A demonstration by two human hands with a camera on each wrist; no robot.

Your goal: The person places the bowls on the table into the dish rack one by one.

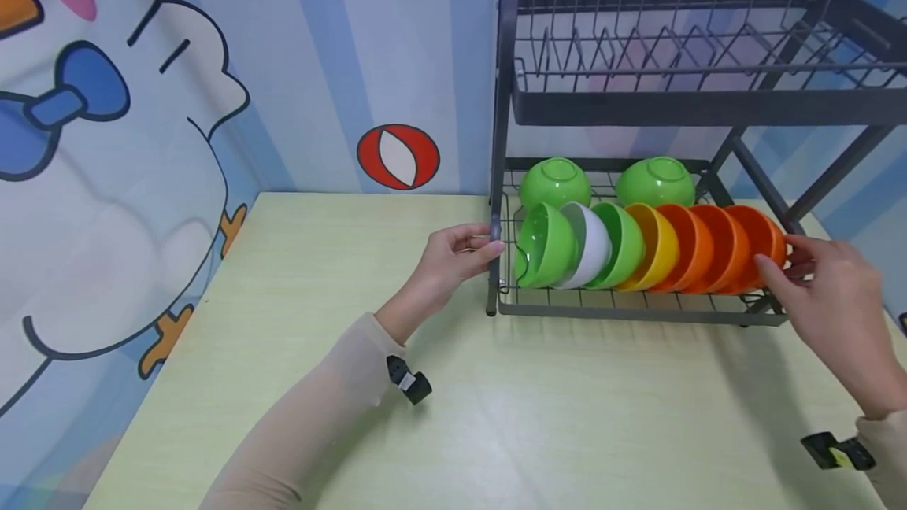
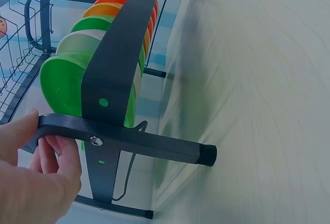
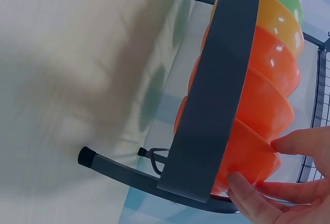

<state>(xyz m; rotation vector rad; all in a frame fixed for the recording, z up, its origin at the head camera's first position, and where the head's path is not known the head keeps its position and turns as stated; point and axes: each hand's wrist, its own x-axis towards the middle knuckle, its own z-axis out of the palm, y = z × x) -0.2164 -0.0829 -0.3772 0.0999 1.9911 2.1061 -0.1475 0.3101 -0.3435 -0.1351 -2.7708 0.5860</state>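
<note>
A dark grey two-tier dish rack stands on the table, with a row of tilted bowls along the front of its lower tier. My left hand grips the rack's left front post, thumb in front and fingers curled behind, as the left wrist view shows. At the row's right end, my right hand pinches the last orange bowl between thumb and fingers. Leftward from it come two more orange bowls, a yellow bowl, a green bowl, a white bowl and another green bowl.
Two green bowls lie upside down behind the row. The upper wire tier hangs over the lower one and holds no dishes. A pale wooden table lies in front, and a cartoon-printed wall rises behind.
</note>
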